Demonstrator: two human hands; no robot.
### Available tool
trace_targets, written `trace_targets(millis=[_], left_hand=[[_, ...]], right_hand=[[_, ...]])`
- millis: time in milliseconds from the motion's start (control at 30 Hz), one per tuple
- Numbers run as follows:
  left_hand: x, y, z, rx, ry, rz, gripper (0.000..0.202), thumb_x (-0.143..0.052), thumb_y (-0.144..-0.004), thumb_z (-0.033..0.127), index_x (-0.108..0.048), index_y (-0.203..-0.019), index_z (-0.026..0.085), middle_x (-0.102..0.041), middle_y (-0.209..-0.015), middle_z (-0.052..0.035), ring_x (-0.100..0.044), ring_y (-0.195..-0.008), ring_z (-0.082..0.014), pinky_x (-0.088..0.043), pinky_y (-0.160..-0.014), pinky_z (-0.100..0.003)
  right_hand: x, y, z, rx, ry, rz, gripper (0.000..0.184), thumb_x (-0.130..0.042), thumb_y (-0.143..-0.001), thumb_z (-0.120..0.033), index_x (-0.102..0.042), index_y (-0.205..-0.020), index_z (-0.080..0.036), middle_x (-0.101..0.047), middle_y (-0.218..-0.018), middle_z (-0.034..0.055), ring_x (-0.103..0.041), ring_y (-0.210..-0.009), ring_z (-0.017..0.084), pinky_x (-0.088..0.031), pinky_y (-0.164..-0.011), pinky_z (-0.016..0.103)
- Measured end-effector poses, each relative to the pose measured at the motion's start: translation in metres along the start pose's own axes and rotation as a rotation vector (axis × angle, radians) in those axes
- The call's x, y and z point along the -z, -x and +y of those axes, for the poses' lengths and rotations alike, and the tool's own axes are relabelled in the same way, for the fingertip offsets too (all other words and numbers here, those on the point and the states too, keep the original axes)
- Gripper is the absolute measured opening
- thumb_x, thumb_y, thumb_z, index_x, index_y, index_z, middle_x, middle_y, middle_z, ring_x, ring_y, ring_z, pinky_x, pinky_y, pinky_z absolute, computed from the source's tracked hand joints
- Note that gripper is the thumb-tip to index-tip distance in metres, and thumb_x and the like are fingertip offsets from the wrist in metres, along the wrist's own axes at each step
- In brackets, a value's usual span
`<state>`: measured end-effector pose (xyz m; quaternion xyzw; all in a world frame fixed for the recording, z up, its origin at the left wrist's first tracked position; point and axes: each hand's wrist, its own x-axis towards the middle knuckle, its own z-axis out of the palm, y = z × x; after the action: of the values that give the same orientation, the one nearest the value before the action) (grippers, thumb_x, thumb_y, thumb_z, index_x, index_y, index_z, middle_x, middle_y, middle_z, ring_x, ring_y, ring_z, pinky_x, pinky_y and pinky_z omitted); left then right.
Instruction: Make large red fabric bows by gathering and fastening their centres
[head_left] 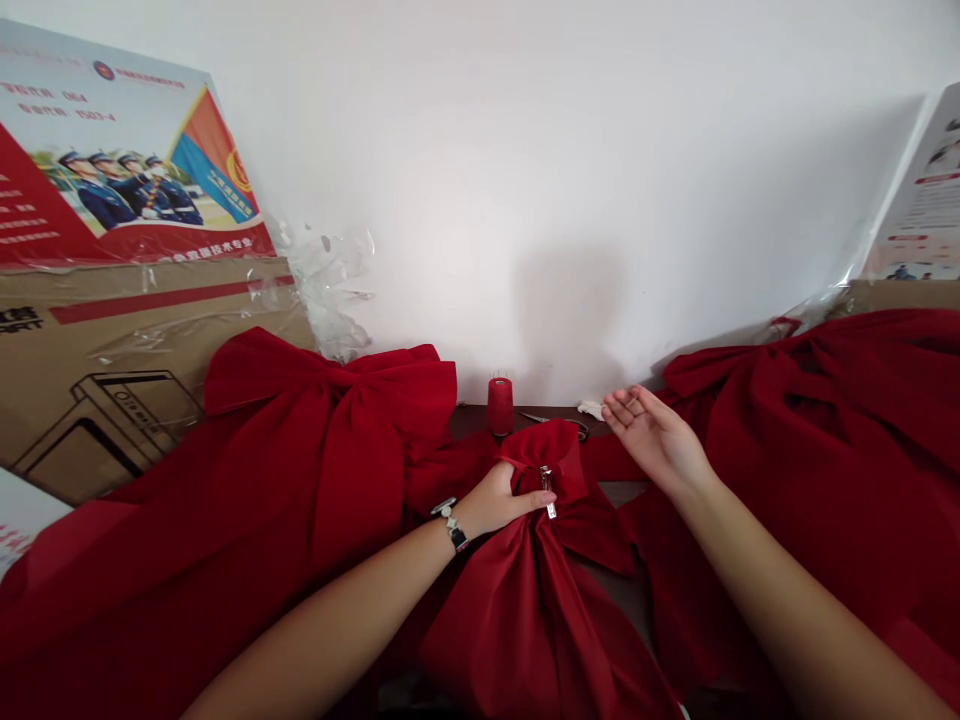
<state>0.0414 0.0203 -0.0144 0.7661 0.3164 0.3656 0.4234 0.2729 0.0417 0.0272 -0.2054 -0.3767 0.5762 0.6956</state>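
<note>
My left hand (499, 498) grips a red fabric bow (559, 450) at its gathered middle, with the thumb lying across a silver metal clip (547, 490) on it. Long red tails hang from the bow toward me. Up to the right, apart from the bow, my right hand (652, 435) is raised with its palm facing me. Its fingers are curled and drawn together near the tips; anything between them is too small to make out. A red thread spool (500, 407) stands behind the bow, with thin needle-like pins at its top. Scissors (559, 424) lie beside it.
A large finished red bow (337, 400) drapes over the left side. More red fabric (817, 450) is heaped on the right. A cardboard box (150, 370) with a printed board (135, 150) above it stands at left, against the white wall (465, 180). A small white scrap (591, 409) lies near the scissors.
</note>
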Motion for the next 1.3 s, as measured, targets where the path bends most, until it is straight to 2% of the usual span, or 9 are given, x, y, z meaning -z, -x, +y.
trace_targets(millis=[67,133,233,367,567,733,867,1067,1300], left_hand=[[0.0,0.0,0.0,0.003,-0.008,0.009,0.051,-0.065,-0.074,0.042,-0.052,-0.116,0.015,-0.06,-0.119,-0.0084,-0.053,-0.113,-0.0233,-0.035,-0.103,-0.036],[0.0,0.0,0.001,-0.002,-0.02,0.024,0.053,-0.065,-0.074,0.042,-0.05,-0.118,0.015,-0.058,-0.122,-0.0091,-0.052,-0.115,-0.0234,-0.035,-0.103,-0.036],[0.001,0.001,0.001,-0.022,-0.031,0.041,0.052,-0.064,-0.075,0.042,-0.05,-0.118,0.015,-0.056,-0.124,-0.0093,-0.05,-0.117,-0.0232,-0.033,-0.104,-0.035],[0.0,0.001,0.0,-0.024,-0.031,0.038,0.048,-0.062,-0.076,0.043,-0.052,-0.115,0.015,-0.057,-0.123,-0.0094,-0.05,-0.116,-0.0233,-0.034,-0.104,-0.035],[-0.002,0.001,-0.001,-0.015,-0.007,0.06,0.051,-0.06,-0.078,0.044,-0.049,-0.119,0.016,-0.056,-0.125,-0.0102,-0.05,-0.117,-0.024,-0.034,-0.105,-0.037],[0.002,0.002,0.001,-0.005,-0.029,0.086,0.055,-0.057,-0.08,0.046,-0.045,-0.123,0.015,-0.05,-0.132,-0.0111,-0.043,-0.125,-0.0243,-0.027,-0.109,-0.038],[0.003,0.002,0.0,0.004,-0.029,0.09,0.054,-0.056,-0.08,0.046,-0.045,-0.123,0.015,-0.048,-0.133,-0.0117,-0.042,-0.125,-0.0246,-0.026,-0.109,-0.039],[0.002,0.0,0.0,-0.033,-0.01,0.077,0.055,-0.056,-0.081,0.042,-0.041,-0.127,0.016,-0.047,-0.134,-0.0115,-0.04,-0.127,-0.0233,-0.025,-0.11,-0.04],[0.005,0.001,0.006,-0.034,0.008,0.079,0.05,-0.055,-0.082,0.039,-0.042,-0.126,0.017,-0.048,-0.134,-0.0101,-0.042,-0.125,-0.0236,-0.027,-0.109,-0.04]], right_hand=[[-0.001,0.001,-0.004,0.013,-0.056,-0.014,0.025,-0.076,-0.065,-0.029,-0.055,-0.076,-0.021,-0.058,-0.074,-0.0031,-0.058,-0.072,0.01,-0.051,-0.074,0.024],[-0.004,0.004,-0.004,0.043,-0.006,-0.069,0.023,-0.073,-0.069,-0.03,-0.052,-0.077,-0.022,-0.051,-0.063,-0.0057,-0.048,-0.051,0.006,-0.048,-0.057,0.02],[-0.007,0.007,0.004,0.092,0.28,-0.173,0.023,-0.065,-0.078,-0.038,-0.048,-0.077,-0.022,-0.04,-0.051,-0.0074,-0.03,-0.039,0.006,-0.03,-0.039,0.019],[-0.004,0.006,0.018,0.233,0.68,-0.14,0.029,-0.058,-0.08,-0.048,-0.046,-0.079,-0.021,-0.04,-0.051,-0.0059,-0.035,-0.046,0.009,-0.029,-0.045,0.021],[0.001,0.006,0.026,0.381,0.749,0.012,0.021,-0.051,-0.084,-0.042,-0.046,-0.083,-0.021,-0.044,-0.06,-0.004,-0.04,-0.053,0.01,-0.034,-0.051,0.022],[-0.005,0.011,0.033,0.363,0.774,-0.131,0.012,-0.047,-0.085,-0.031,-0.048,-0.09,-0.021,-0.048,-0.069,-0.0013,-0.048,-0.064,0.012,-0.04,-0.062,0.025],[-0.001,0.007,0.034,0.334,0.827,-0.235,0.016,-0.047,-0.086,-0.033,-0.046,-0.095,-0.02,-0.053,-0.069,-0.0013,-0.052,-0.068,0.014,-0.042,-0.071,0.029],[0.003,0.003,0.021,0.335,0.816,-0.161,0.019,-0.056,-0.082,-0.036,-0.047,-0.089,-0.021,-0.059,-0.071,-0.0001,-0.053,-0.065,0.013,-0.041,-0.066,0.027],[-0.015,0.018,0.025,0.08,0.712,-0.419,0.026,-0.061,-0.079,-0.042,-0.052,-0.081,-0.018,-0.063,-0.068,0.0025,-0.047,-0.044,0.009,-0.037,-0.046,0.023]])
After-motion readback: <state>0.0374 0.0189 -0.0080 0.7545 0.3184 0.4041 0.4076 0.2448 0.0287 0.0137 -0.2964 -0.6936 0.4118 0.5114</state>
